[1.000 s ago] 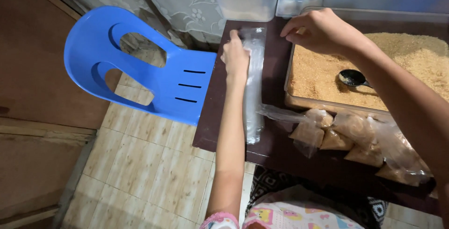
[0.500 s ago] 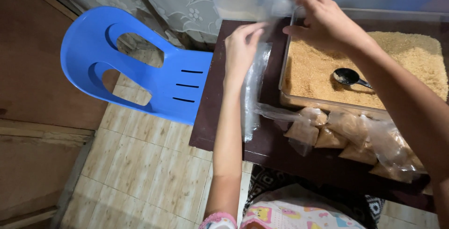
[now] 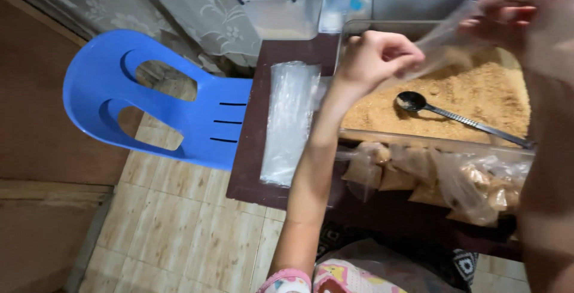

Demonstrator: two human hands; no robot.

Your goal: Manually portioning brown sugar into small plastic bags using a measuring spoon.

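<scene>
Nearest you, along the front edge of the dark table (image 3: 251, 179), lies a row of filled clear bags (image 3: 418, 176) holding brown granules, just in front of the tray. Your left forearm rises from the bottom of the view, crosses over the table edge and ends in your left hand (image 3: 376, 60), curled into a loose fist with thumb and fingers pinched on one end of a thin clear plastic bag (image 3: 439, 45). The bag stretches up and to the right, held above the near-left part of the clear tray (image 3: 430, 140) of brown granules (image 3: 472, 95). Your right hand (image 3: 526, 18) sits higher at the upper right, blurred, its fingers closed on the bag's other end. A black spoon (image 3: 412, 100) rests in the granules below the bag, handle running right. Left of your left arm, a flat stack of empty clear bags (image 3: 290, 119) lies on the table. Beyond the table edge stands a blue plastic chair (image 3: 155, 107); farther back, a lidded clear storage box (image 3: 281, 0) sits against the patterned curtain (image 3: 179, 6)
</scene>
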